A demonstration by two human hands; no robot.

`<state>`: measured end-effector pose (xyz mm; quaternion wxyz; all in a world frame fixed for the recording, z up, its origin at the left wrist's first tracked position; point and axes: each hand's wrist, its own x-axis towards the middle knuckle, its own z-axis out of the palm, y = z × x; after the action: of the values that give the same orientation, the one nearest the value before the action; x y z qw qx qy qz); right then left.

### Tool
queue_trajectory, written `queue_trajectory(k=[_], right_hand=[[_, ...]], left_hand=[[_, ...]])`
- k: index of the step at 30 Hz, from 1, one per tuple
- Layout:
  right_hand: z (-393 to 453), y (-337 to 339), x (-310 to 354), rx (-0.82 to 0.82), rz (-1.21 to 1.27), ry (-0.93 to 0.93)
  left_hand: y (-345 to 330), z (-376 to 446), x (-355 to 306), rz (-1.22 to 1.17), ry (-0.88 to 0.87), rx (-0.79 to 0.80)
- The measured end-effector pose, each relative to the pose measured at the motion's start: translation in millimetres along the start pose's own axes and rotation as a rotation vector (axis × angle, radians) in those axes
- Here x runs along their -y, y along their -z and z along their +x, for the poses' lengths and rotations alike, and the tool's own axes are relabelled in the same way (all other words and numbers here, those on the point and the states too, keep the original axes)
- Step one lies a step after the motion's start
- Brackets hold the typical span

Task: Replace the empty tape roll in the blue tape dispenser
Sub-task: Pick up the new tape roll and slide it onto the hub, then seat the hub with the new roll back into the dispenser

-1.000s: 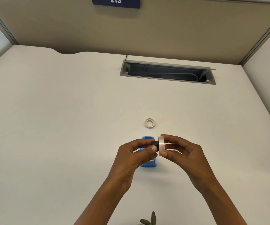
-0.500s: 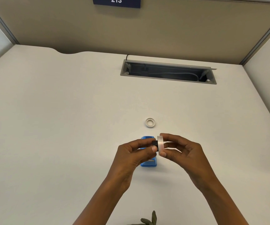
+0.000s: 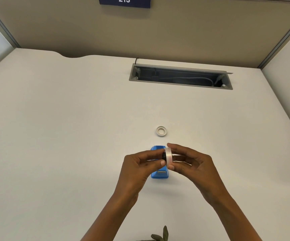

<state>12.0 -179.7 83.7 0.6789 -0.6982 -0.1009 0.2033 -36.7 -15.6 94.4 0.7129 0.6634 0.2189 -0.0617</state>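
Observation:
A blue tape dispenser (image 3: 159, 174) stands on the white desk, partly hidden behind my fingers. Above it I hold a clear tape roll (image 3: 168, 157) on edge between the fingertips of my right hand (image 3: 191, 164). My left hand (image 3: 139, 168) pinches a small black hub (image 3: 163, 156) that sits against the roll's left side. Both hands meet over the dispenser. A small white empty core (image 3: 161, 131) lies flat on the desk just beyond the dispenser.
A grey open cable tray (image 3: 180, 77) is sunk into the desk at the back. Beige partition walls enclose the desk, with a blue sign reading 213 (image 3: 124, 1) at the top. Green leaves (image 3: 160, 236) poke in at the bottom edge.
The black hub has gone further into the tape roll, so less of it shows. Both hands stay together over the dispenser, nearly still.

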Motion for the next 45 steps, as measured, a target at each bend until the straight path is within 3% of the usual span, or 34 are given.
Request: queue_trajectory(k=[4,13,20,27,45], right_hand=[[-1,-1,-7,0.01,-0.041,-0.033],[1,4,-24,0.022,-0.161,-0.071],[26,0,-31,-0.103,-0.348,0.041],[44,-4,-45,-0.123,-0.467,0.053],[60,-1,-62,-0.065,-0.541,0.007]], left_hand=[[-2,-1,6,0.04,-0.014,-0.061],[-3,5,27,0.09,0.014,-0.041],[0,25,31,0.201,-0.114,-0.088],[2,36,49,0.383,-0.264,-0.111],[9,57,73,0.353,-0.174,-0.05]])
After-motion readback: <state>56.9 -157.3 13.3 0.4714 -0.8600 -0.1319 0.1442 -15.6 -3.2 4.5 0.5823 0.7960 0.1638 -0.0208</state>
